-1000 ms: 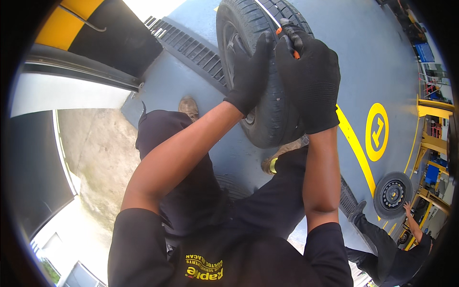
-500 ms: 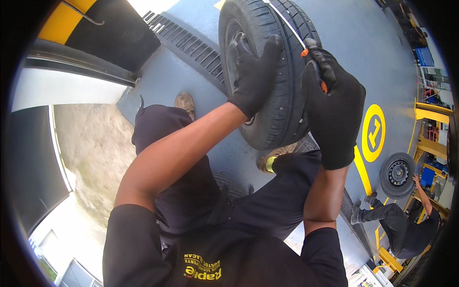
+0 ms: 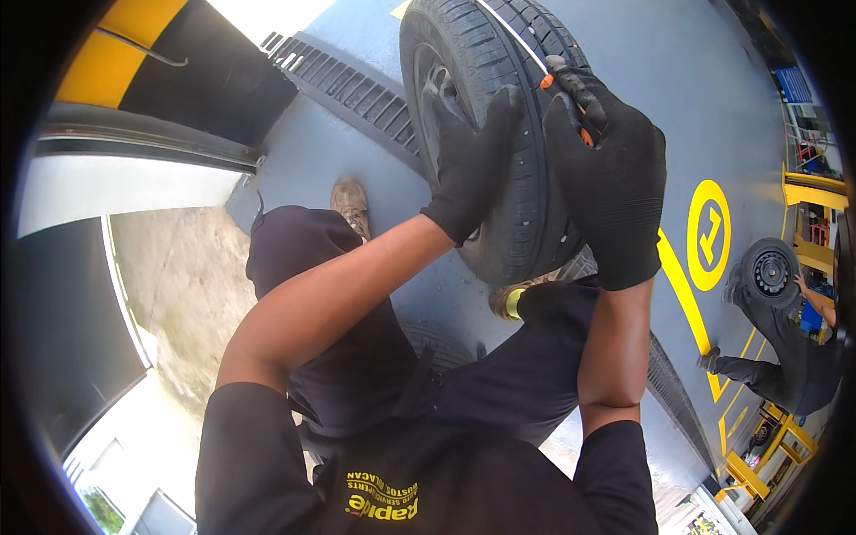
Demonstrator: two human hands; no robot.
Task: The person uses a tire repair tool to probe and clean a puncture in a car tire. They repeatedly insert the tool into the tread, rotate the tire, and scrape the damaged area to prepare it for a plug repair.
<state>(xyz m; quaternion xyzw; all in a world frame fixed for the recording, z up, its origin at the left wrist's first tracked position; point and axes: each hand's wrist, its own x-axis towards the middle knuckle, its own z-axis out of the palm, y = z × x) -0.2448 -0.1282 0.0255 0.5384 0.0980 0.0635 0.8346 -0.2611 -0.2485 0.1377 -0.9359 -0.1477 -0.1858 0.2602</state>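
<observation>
A worker in black gloves steadied an upright tyre (image 3: 499,134) on the blue-grey workshop floor (image 3: 357,169), the left hand (image 3: 473,165) spread flat and wide against the tread and shoulder, holding nothing and simply bracing the rubber. The right hand (image 3: 611,178) was closed in a fist around an orange-handled tool (image 3: 562,76) whose thin metal shaft ran up along the tread toward the top of the frame; where its tip ended could not be made out. The tyre stood directly ahead of both hands and in contact with them, the left palm on its near side and the gloved right knuckles resting against the tread just to the right, with the person's dark-trousered knees (image 3: 553,312) drawn up beneath it. Working a tool along a tread of this kind probably called for a firm brace from the flat hand so the wheel would not roll, for short controlled strokes, and for keeping the point directed away from the bracing fingers. A slip toward the left glove looked the main hazard. In the background, at right, another person (image 3: 785,348) crouched beside a second wheel (image 3: 769,272) near yellow floor markings (image 3: 709,236).
</observation>
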